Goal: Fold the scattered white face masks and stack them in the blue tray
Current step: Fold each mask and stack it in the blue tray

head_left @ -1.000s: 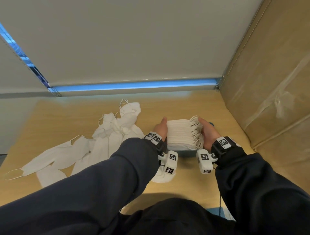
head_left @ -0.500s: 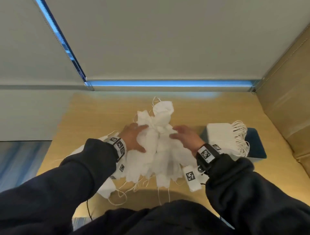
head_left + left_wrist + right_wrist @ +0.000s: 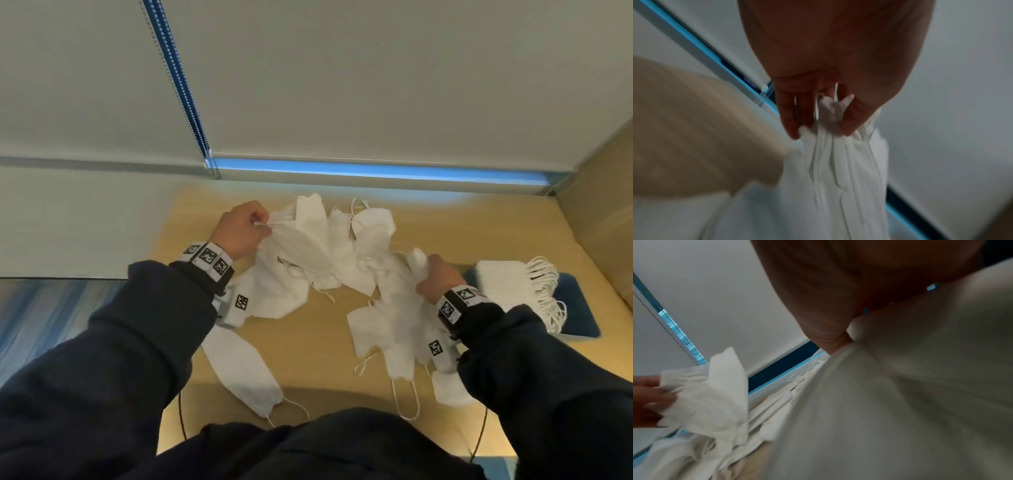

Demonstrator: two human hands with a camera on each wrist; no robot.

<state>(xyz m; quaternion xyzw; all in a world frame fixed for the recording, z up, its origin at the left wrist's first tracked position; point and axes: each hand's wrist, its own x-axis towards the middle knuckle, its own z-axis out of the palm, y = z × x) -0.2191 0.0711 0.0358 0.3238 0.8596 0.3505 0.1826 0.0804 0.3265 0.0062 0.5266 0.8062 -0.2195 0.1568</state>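
Observation:
A tangle of loose white face masks [image 3: 329, 253] lies across the middle of the wooden table [image 3: 308, 346]. My left hand [image 3: 241, 228] is raised at the tangle's left end and pinches the edge of a mask [image 3: 836, 155] between thumb and fingers. My right hand [image 3: 436, 277] grips a bunch of masks [image 3: 397, 308] at the right end; in the right wrist view this cloth [image 3: 900, 402] fills most of the picture. At the far right the blue tray [image 3: 575, 318] holds a stack of folded masks [image 3: 503, 284], ear loops hanging off its right side.
One flat mask [image 3: 243, 370] lies alone near the front left, another [image 3: 448, 387] near the front right. A grey blind with a blue-lit strip [image 3: 376, 169] runs behind the table. A brown cardboard wall [image 3: 603, 205] closes the right side.
Both hands left the stack in the tray, reached into the loose pile, then grabbed it and pulled apart, left hand up and left, right hand down and right.

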